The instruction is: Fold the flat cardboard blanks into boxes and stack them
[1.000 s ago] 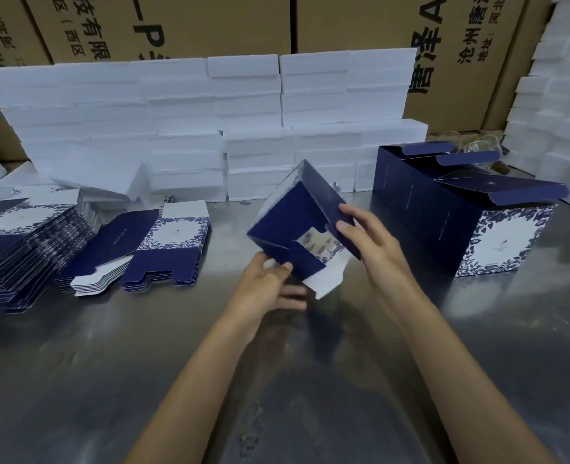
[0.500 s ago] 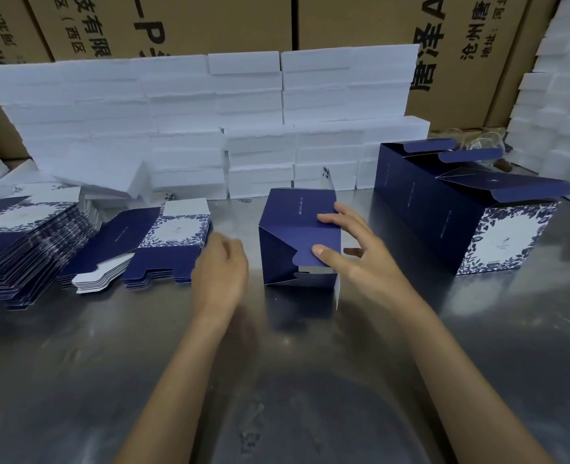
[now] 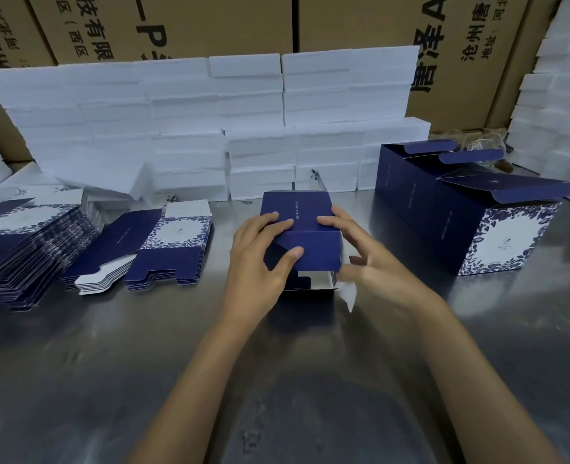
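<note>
A dark blue box [image 3: 305, 229], half folded, stands on the metal table [image 3: 143, 380] in the middle. My left hand [image 3: 260, 262] holds its left side, fingers on the top panel and thumb pressing the front flap. My right hand [image 3: 367, 262] holds the right side, fingers on the top panel, thumb near a loose white flap. Flat blue-and-white blanks [image 3: 173, 249] lie in piles to the left, with a taller pile [image 3: 19, 249] at the far left. Folded boxes [image 3: 461, 212] stand in a row at the right with their lids up.
White foam blocks [image 3: 210, 128] are stacked in a wall behind the work area and at the right edge. Brown shipping cartons [image 3: 360, 25] rise behind them. Bare metal table lies in front of my arms.
The box has gone from tilted in the air to standing on the table. My left hand let go, swung left, then came back onto the box's left side; the front flap is folded down.
</note>
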